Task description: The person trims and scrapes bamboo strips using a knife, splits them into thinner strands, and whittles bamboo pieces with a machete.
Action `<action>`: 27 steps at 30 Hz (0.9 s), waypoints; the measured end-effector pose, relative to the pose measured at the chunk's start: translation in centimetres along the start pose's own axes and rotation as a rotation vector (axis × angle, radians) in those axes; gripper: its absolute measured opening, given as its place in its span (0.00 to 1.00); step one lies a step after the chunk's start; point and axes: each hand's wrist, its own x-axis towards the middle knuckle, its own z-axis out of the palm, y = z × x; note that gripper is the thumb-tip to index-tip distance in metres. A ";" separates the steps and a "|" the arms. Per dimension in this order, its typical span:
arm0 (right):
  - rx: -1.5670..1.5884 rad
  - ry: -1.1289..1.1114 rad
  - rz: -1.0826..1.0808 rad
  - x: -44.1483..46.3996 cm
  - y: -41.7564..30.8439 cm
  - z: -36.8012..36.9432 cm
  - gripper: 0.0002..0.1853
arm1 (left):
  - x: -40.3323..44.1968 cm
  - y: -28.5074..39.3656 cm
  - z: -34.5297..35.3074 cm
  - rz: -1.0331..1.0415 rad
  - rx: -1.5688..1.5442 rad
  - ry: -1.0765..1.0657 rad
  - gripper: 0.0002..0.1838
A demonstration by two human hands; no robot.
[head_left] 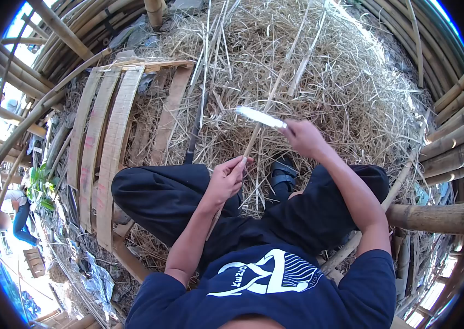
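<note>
My left hand [226, 180] is closed around a long thin bamboo strip [270, 98], which slants up and away to the right from my fingers. The strip's near end runs back under my left forearm. In my right hand [303, 137] is a knife [262, 117], its bright blade pointing left. That blade lies across the strip in this view, a little beyond my left hand; whether it touches the strip I cannot tell. Pale shavings [319, 71] cover the ground in front of my knees.
A slatted wooden pallet [114, 126] leans at my left, with a dark rod [195, 129] beside it. Bamboo poles [434, 218] stand close on the right, and stacked bamboo [396, 33] lines the back. Another person [19, 211] is at the far left. Loose strips [303, 68] lie on the shavings.
</note>
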 end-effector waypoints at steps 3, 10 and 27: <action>0.031 -0.137 -0.095 -1.5 -1.5 2.0 0.16 | 0.4 -0.6 -0.4 0.009 0.001 0.012 0.14; -0.184 -0.163 -0.287 -1.2 0.3 2.8 0.15 | 0.7 -1.5 -0.2 -0.008 0.019 0.017 0.13; -0.056 -0.241 -0.193 -2.1 -0.6 3.6 0.18 | 0.1 -2.1 -0.6 -0.065 0.039 -0.023 0.14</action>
